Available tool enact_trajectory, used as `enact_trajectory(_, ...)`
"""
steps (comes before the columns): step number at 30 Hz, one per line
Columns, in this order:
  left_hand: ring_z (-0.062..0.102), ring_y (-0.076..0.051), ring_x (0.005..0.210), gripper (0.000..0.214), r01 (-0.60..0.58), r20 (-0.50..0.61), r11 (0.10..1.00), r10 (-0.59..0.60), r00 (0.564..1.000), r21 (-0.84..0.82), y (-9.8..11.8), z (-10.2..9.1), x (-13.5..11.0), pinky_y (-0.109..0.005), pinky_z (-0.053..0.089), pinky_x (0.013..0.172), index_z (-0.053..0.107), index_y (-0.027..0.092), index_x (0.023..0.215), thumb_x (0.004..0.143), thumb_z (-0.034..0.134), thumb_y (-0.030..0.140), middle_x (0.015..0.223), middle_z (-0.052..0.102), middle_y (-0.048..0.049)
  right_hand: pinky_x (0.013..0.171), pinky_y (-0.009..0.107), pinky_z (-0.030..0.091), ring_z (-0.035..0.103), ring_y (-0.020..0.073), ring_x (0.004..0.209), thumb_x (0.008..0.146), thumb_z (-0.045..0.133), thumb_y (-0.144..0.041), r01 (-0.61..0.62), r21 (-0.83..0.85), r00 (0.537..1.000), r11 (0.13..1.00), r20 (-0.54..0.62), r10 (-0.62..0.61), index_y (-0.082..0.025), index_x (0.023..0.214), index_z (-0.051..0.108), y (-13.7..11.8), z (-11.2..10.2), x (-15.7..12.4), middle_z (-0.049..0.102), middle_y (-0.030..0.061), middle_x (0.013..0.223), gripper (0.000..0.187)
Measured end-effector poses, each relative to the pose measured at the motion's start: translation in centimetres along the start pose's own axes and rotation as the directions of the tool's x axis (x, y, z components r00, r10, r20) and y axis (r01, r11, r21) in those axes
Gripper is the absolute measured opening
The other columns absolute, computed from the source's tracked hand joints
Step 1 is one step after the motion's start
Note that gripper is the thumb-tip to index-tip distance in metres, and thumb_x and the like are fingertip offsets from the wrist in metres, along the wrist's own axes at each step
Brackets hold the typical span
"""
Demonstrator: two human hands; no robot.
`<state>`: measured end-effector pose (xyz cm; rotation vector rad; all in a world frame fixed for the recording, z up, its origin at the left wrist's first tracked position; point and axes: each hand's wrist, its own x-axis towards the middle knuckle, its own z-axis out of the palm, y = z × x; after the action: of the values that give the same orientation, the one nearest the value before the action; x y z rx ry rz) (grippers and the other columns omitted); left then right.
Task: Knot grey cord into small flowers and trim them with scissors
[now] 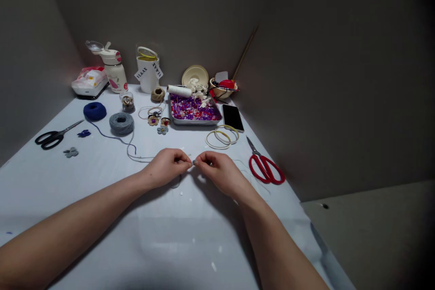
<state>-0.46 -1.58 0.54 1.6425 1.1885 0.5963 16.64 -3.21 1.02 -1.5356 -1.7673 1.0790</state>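
My left hand [166, 167] and my right hand [219, 172] meet above the white tabletop [142, 235], fingertips pinched together. Between them is a small grey bit of yarn [194, 162], too small to make out clearly. A grey yarn strand [141, 158] runs from a grey yarn ball [121, 123] towards my left hand and passes out of sight behind it. Fine pale thread [248, 172] trails past my right hand. Loose white specks lie on the cloth below my hands.
Black-handled scissors [50, 139] lie at left and red-handled scissors [265, 166] at right. Further back are a navy yarn ball [94, 111], felt flowers [162, 130], gold hoops [221, 137], a bead tray [194, 117], and a phone [233, 118]. Walls bound the back and sides.
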Motion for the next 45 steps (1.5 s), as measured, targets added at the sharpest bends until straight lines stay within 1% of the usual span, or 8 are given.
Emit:
enact_trajectory(6,0.047,-0.011,0.056,0.017,-0.028,0.091,0.998,0.023,0.996,0.048,-0.5,-0.1,-0.1,-0.024,0.033,0.053,0.069,0.014,0.077,0.073,0.054,0.02,0.065,0.062,-0.0027,0.051,0.023,0.031,0.042,0.0106,0.055,0.08,0.05,-0.024,0.034,-0.116,0.991,0.993,0.133,-0.019,-0.017,0.069,0.057,0.0,-0.5,-0.4,0.052,-0.0015,0.059,0.015)
enact_trajectory(11,0.045,-0.011,0.053,0.014,-0.013,0.126,0.999,0.008,0.992,0.039,-0.7,0.3,-0.1,-0.024,0.032,0.052,0.068,0.014,0.074,0.071,0.056,0.021,0.06,0.059,-0.0009,0.051,0.024,0.031,0.044,0.0111,0.056,0.079,0.051,-0.025,0.053,-0.159,0.982,0.986,0.185,-0.023,-0.017,0.069,0.06,0.3,-0.6,-0.6,0.055,-0.0007,0.06,0.015)
enact_trajectory(14,0.045,-0.011,0.054,0.011,-0.008,0.04,0.999,0.01,0.999,-0.044,-0.6,0.4,-0.1,-0.025,0.032,0.053,0.067,0.015,0.07,0.07,0.058,0.021,0.059,0.058,-0.0011,0.053,0.025,0.033,0.046,0.0119,0.056,0.078,0.054,-0.027,0.018,-0.076,0.993,0.997,0.116,-0.009,-0.017,0.069,0.063,0.2,-0.6,-0.3,0.058,0.0003,0.061,0.016)
enact_trajectory(17,0.044,-0.011,0.054,0.012,-0.006,-0.118,0.971,-0.023,0.993,-0.237,-0.4,0.7,0.1,-0.025,0.032,0.053,0.066,0.015,0.068,0.071,0.062,0.026,0.061,0.059,-0.0019,0.06,0.026,0.038,0.053,0.0142,0.065,0.079,0.054,-0.032,-0.016,0.123,0.999,0.992,-0.049,0.022,-0.017,0.076,0.067,0.0,-0.5,0.1,0.065,0.004,0.072,0.021)
enact_trajectory(19,0.041,-0.01,0.051,0.015,0.005,-0.177,0.93,-0.075,0.981,-0.369,-0.4,0.9,0.2,-0.025,0.031,0.052,0.066,0.015,0.069,0.07,0.065,0.029,0.058,0.057,-0.0007,0.066,0.027,0.04,0.056,0.0152,0.071,0.079,0.055,-0.034,-0.017,0.234,0.989,0.972,-0.14,0.05,-0.017,0.081,0.069,-0.1,-0.4,0.3,0.068,0.0052,0.078,0.023)
enact_trajectory(23,0.039,-0.009,0.05,0.018,-0.017,-0.237,0.877,-0.11,0.965,-0.48,-0.5,1.2,0.2,-0.025,0.03,0.052,0.066,0.014,0.071,0.068,0.068,0.032,0.054,0.052,0.0019,0.067,0.029,0.041,0.057,0.0155,0.071,0.072,0.065,-0.035,-0.02,0.35,0.982,0.937,-0.167,0.084,-0.017,0.078,0.07,0.0,0.3,0.5,0.068,0.0044,0.077,0.02)
enact_trajectory(39,0.049,-0.013,0.061,0.019,-0.075,-0.308,0.918,-0.053,0.95,-0.389,-0.4,1.6,-0.2,-0.026,0.036,0.057,0.066,0.014,0.073,0.071,0.065,0.032,0.069,0.063,-0.0032,0.065,0.029,0.041,0.055,0.0153,0.069,0.072,0.065,-0.035,0.049,0.383,0.967,0.922,-0.251,0.053,-0.017,0.076,0.068,-0.1,1.9,0.3,0.066,0.0045,0.076,0.019)
enact_trajectory(45,0.05,-0.012,0.062,0.017,-0.05,-0.245,0.93,-0.044,0.968,-0.364,-0.3,1.6,-0.1,-0.025,0.037,0.058,0.066,0.014,0.073,0.072,0.065,0.03,0.068,0.063,-0.0026,0.056,0.027,0.036,0.047,0.0125,0.059,0.075,0.059,-0.037,0.032,0.296,0.977,0.955,-0.21,0.032,-0.017,0.072,0.061,-0.2,1.5,0.2,0.057,0.001,0.067,0.021)
